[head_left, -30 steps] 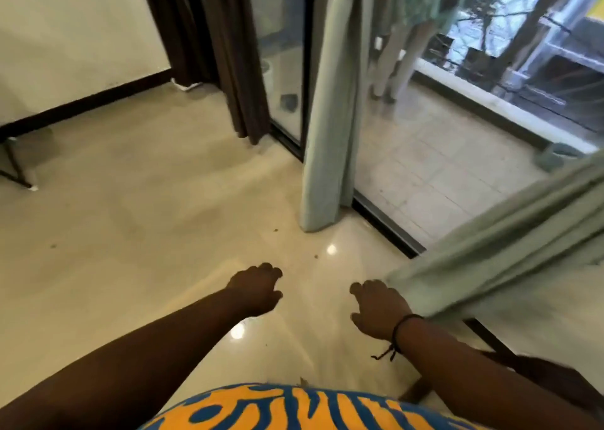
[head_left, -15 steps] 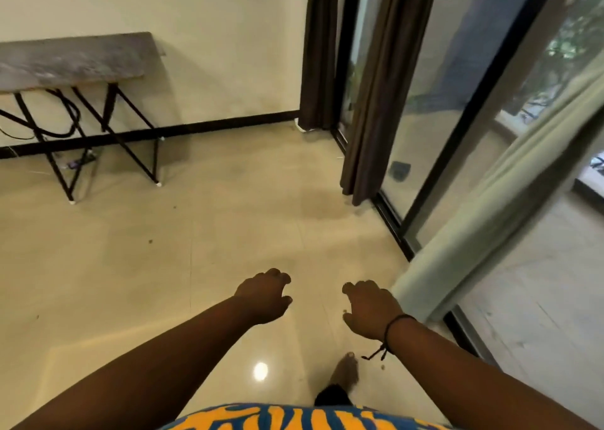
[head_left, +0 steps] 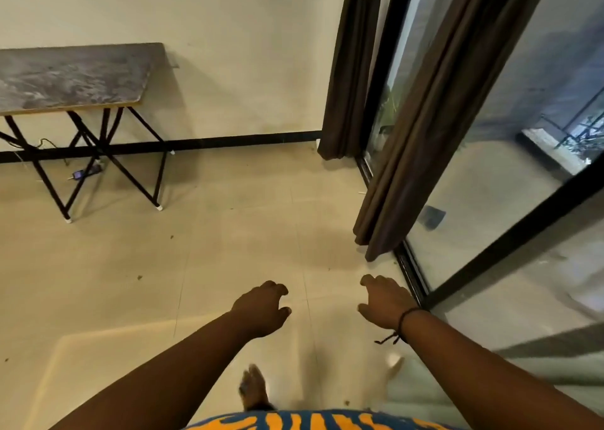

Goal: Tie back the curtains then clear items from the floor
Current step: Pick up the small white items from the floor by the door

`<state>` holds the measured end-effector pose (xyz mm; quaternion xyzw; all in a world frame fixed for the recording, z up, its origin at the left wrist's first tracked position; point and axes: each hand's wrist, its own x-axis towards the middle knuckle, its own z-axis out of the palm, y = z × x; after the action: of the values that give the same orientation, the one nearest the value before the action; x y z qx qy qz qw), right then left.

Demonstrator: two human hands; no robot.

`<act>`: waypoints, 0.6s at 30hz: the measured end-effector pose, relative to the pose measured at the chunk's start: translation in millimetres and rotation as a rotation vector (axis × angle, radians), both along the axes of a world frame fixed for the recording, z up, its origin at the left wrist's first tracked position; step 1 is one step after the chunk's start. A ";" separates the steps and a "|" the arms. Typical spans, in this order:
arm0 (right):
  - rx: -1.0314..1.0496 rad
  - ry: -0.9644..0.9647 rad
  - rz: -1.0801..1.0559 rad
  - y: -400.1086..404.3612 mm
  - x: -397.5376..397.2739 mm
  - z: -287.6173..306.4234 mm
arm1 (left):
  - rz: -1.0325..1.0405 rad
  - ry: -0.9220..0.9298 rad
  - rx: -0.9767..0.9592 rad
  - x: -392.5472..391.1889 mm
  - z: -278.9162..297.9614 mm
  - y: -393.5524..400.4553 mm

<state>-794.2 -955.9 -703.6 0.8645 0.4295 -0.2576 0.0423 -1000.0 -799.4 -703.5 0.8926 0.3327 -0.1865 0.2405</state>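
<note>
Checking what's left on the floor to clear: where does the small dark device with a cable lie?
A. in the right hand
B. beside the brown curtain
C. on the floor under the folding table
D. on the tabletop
C: the small dark device lies on the floor between the folding table legs.

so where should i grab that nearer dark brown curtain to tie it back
Probably the lower part of the nearer dark brown curtain, above its hem. It hangs loose in bunched vertical folds in front of the glass door, so come from the room side and wrap the grip around the folds. The right hand is closer; both it and the left hand hold nothing.
</note>
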 end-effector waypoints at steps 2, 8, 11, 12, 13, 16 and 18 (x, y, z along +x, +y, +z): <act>0.002 0.026 -0.044 33.8 24.5 -5.1 | -0.001 0.004 -0.014 23.3 -8.7 38.0; 0.034 0.043 -0.186 130.5 104.5 -9.4 | -0.152 0.084 0.012 113.2 -19.4 172.7; 0.080 0.095 -0.290 174.2 141.0 -3.7 | -0.277 0.115 0.058 171.0 -8.3 230.7; 0.099 0.121 -0.312 186.5 150.0 -0.4 | -0.311 0.115 0.071 190.0 -3.4 244.8; 0.126 0.135 -0.336 199.2 163.6 0.2 | -0.344 0.108 0.079 214.7 0.0 260.8; 0.217 0.156 -0.403 231.2 205.4 -3.2 | -0.400 0.089 0.072 288.1 1.2 295.8; 0.247 0.162 -0.424 251.8 238.4 -11.7 | -0.447 0.090 0.067 338.6 -4.6 310.3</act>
<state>-555.8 -704.1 -715.4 0.9105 0.2687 -0.2745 -0.1532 -661.5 -489.1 -708.1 0.9423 0.1432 -0.2635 0.1485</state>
